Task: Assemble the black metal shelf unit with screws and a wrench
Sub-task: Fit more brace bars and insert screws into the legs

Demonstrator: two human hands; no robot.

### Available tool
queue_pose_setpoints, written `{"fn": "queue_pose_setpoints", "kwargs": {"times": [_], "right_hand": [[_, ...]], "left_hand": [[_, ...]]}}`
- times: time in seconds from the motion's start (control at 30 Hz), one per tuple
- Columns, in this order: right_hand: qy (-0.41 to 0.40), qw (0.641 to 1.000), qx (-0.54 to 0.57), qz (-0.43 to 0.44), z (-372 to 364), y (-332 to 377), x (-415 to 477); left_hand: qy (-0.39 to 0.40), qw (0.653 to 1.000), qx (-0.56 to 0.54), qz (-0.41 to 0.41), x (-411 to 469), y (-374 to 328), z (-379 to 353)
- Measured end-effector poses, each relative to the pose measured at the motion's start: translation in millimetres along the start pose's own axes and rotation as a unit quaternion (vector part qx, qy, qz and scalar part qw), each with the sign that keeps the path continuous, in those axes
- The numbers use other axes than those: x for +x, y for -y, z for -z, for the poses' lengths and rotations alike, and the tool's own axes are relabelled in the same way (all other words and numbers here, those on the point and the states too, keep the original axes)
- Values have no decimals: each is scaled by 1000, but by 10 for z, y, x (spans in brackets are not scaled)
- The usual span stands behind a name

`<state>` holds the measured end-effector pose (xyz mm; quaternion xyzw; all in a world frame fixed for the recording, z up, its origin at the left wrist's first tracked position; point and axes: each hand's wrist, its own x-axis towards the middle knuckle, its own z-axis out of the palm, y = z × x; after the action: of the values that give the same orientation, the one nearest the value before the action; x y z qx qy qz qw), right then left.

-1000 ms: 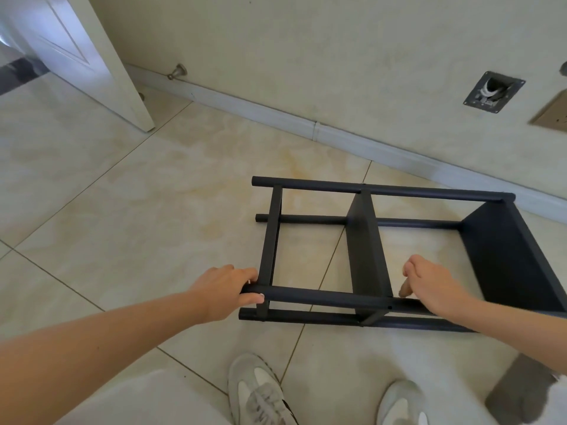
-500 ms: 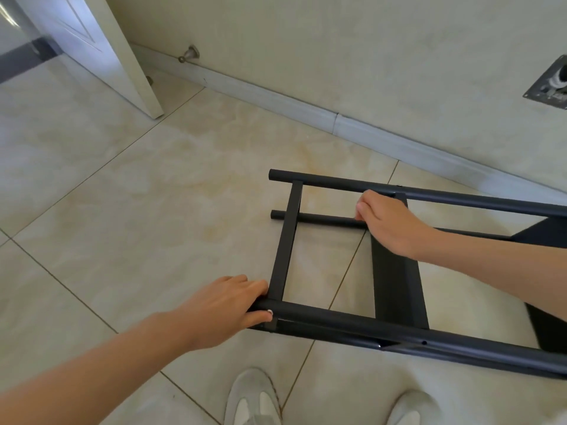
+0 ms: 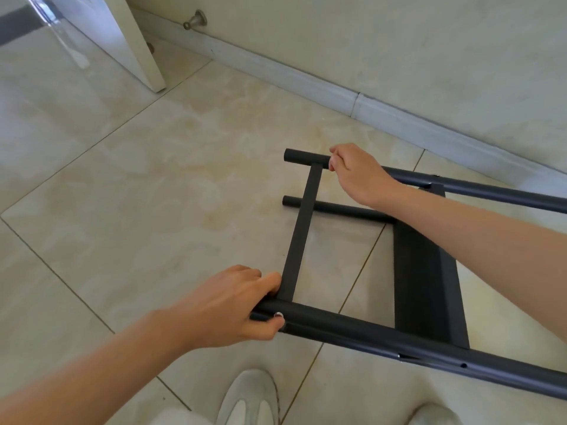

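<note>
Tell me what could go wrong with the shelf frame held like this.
1. The left hand grips the near tube close to a shoe; a slip might drop the frame on that foot.
2. The right hand holds the far tube only at its end, so the frame could twist.

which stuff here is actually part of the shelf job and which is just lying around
Part of the job:
- black shelf unit, lying on the floor
- shelf panel fitted in it
- left hand, gripping the near post
- right hand, gripping the far post

Just around:
- white door
- door stop
- skirting board
- shoe

No screws or wrench in view.
</note>
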<state>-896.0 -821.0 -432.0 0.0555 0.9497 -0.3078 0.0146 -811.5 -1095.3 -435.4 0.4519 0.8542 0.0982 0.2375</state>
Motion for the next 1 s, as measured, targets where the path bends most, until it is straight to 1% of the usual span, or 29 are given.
{"fn": "queue_pose_setpoints", "kwargs": {"times": [0.1, 0.2, 0.3, 0.43, 0.57, 0.67, 0.83, 0.93, 1.0], "right_hand": [[18, 999, -28, -32, -112, 17, 187], [21, 997, -49, -55, -198, 26, 303], [28, 997, -28, -62, -165, -5, 338], [64, 996, 13, -61, -97, -24, 343], [71, 996, 12, -58, -104, -35, 324], [61, 996, 6, -60, -134, -55, 313], [51, 997, -4, -59, -174, -56, 303], [50, 997, -2, -58, -176, -48, 297], [50, 997, -2, -56, -181, -44, 282]], "left_hand": [[-13, 1000, -22, -8, -5, 26, -14], [-4, 999, -49, 5, -13, 64, -26], [2, 996, -87, 13, -11, 85, -40], [-6, 993, -115, 10, 5, 107, -48], [-55, 989, -135, 4, 15, 128, -73], [-95, 985, -144, 12, -9, 120, -122], [-142, 983, -112, 25, -17, 131, -159], [-179, 980, -82, -9, -3, 140, -175], [-187, 980, -53, -39, 14, 142, -186]]}}
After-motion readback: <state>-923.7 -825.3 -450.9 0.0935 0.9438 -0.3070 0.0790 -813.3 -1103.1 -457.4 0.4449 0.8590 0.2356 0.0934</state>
